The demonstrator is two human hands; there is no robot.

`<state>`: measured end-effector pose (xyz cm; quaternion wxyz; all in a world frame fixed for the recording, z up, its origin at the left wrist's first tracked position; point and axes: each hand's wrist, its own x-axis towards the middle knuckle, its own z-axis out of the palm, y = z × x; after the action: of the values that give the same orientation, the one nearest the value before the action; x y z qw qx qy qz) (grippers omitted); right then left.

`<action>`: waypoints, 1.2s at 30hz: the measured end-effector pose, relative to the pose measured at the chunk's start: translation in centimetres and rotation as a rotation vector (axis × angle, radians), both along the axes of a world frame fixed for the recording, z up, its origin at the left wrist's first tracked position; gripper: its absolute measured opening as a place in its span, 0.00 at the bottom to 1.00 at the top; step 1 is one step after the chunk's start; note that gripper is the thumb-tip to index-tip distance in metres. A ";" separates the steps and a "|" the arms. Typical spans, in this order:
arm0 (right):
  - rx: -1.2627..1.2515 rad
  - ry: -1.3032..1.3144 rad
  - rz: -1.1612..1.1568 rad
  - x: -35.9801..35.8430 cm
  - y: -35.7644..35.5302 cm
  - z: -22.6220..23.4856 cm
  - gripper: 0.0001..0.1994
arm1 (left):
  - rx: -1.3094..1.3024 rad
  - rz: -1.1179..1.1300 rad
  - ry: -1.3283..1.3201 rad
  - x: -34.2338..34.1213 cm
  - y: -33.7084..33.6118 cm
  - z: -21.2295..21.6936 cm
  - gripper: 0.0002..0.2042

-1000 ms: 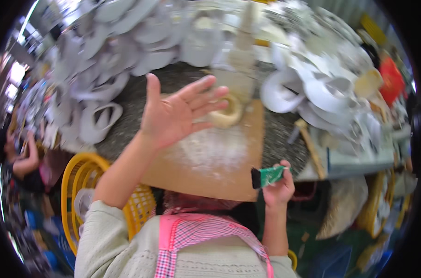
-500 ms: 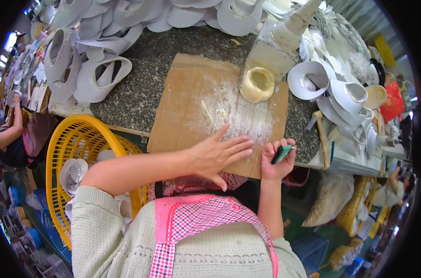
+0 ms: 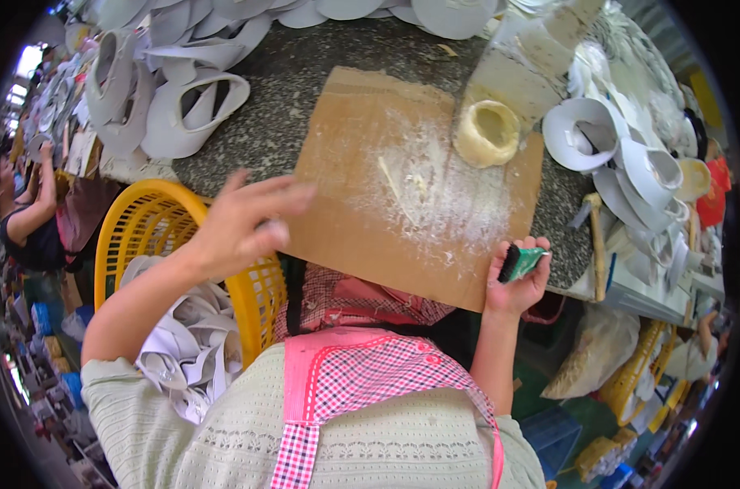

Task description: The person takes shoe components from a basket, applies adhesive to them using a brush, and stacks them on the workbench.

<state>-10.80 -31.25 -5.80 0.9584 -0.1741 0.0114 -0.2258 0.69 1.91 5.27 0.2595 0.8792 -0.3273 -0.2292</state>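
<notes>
Gripping a small green-handled brush (image 3: 520, 262) with dark bristles, the right hand (image 3: 515, 281) is raised from a bent forearm at the near edge of the cardboard sheet (image 3: 386, 187), fingers curled tight around the handle. The left hand (image 3: 244, 220) hovers open and empty, fingers spread and slightly blurred, above the rim of the yellow plastic basket (image 3: 138, 224), just beside the cardboard's left edge. White shaped pieces (image 3: 187, 342) lie heaped inside the basket. Farther out, the cardboard rests on a speckled dark table (image 3: 305, 73), dusted with white smears at its middle. A pale glue-crusted pot (image 3: 486, 133) stands on the sheet's far right corner. Beyond, more white curved pieces (image 3: 182, 114) crowd the table's far and left sides.
</notes>
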 end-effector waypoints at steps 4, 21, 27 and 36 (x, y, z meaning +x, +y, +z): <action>0.050 0.005 0.024 0.4 0.2 0.0 0.08 | -0.794 0.218 0.830 -0.3 -6.8 -1.3 0.46; 0.148 -0.024 0.024 0.3 -0.3 -0.7 0.09 | 0.064 -0.770 -0.533 -3.3 -11.0 -4.6 0.44; 0.236 -0.114 0.097 0.0 -0.7 -0.9 0.11 | -0.262 -0.085 0.576 0.2 -6.4 -1.1 0.42; 0.216 -0.096 0.024 0.2 -0.2 0.2 0.09 | -0.793 -0.035 0.558 -0.4 -16.3 -3.2 0.46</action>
<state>-10.59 -31.41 -5.62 0.9736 -0.0589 -0.0123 -0.2201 0.29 -14.40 2.11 0.6487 0.6117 -0.3222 -0.3181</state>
